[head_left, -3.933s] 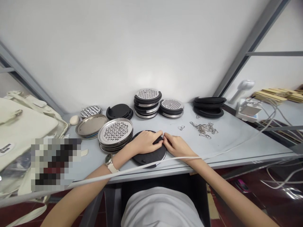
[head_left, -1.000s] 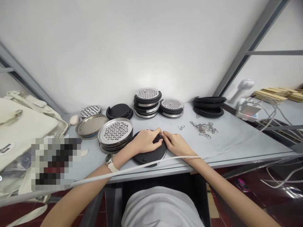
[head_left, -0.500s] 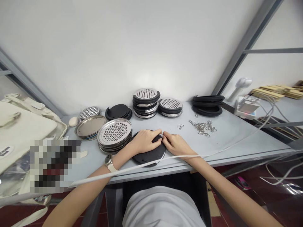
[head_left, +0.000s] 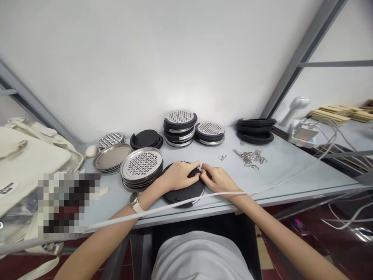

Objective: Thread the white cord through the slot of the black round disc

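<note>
A round black disc [head_left: 183, 191] with a metal rim lies flat near the table's front edge. My left hand [head_left: 177, 175] rests on top of it, fingers curled down and holding it in place. My right hand [head_left: 217, 178] is at the disc's right edge, its fingertips pinched on a small metal clip [head_left: 199, 169] right at the rim. The fingertips of both hands meet there. A watch [head_left: 135, 201] is on my left wrist.
Stacks of perforated steel discs [head_left: 142, 163], plain steel plates [head_left: 112, 155], black rings [head_left: 255, 131] and assembled pieces [head_left: 180, 127] line the grey table [head_left: 291, 175]. Loose metal clips [head_left: 250, 157] lie to the right. A white cable [head_left: 180, 204] crosses my forearms; a cream bag [head_left: 29, 155] sits left.
Both hands stay at the disc's right rim with only small finger shifts. The camera view has wobbled slightly.
</note>
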A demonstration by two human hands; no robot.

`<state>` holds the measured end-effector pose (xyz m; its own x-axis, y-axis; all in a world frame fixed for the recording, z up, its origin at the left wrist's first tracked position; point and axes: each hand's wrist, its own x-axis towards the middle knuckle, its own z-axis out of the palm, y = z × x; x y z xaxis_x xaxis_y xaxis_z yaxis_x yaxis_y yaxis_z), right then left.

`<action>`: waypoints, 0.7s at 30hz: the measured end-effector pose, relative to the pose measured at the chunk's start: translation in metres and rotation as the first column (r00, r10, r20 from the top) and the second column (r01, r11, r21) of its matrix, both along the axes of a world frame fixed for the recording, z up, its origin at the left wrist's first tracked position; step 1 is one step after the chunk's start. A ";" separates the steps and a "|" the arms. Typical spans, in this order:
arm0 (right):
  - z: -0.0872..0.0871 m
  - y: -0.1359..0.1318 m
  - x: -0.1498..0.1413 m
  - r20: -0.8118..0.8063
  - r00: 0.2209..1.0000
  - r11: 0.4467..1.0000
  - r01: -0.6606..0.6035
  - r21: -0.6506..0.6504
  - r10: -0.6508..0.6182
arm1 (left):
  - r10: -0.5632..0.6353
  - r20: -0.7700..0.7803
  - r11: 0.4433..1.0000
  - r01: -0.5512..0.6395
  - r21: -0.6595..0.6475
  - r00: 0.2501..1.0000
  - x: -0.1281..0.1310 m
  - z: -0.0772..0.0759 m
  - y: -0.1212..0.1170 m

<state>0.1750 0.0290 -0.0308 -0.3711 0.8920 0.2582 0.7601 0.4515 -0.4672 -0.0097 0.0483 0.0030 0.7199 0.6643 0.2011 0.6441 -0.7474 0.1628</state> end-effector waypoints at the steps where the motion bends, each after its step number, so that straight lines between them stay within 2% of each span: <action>1: 0.000 0.000 0.000 -0.004 1.000 1.000 -0.001 -0.006 0.001 | -0.002 0.003 1.000 0.002 -0.003 1.000 0.000 0.000 0.000; 21: 0.004 -0.001 0.001 0.033 0.998 0.998 -0.054 -0.020 0.054 | 0.021 -0.017 1.000 -0.021 -0.008 1.000 -0.001 0.000 -0.001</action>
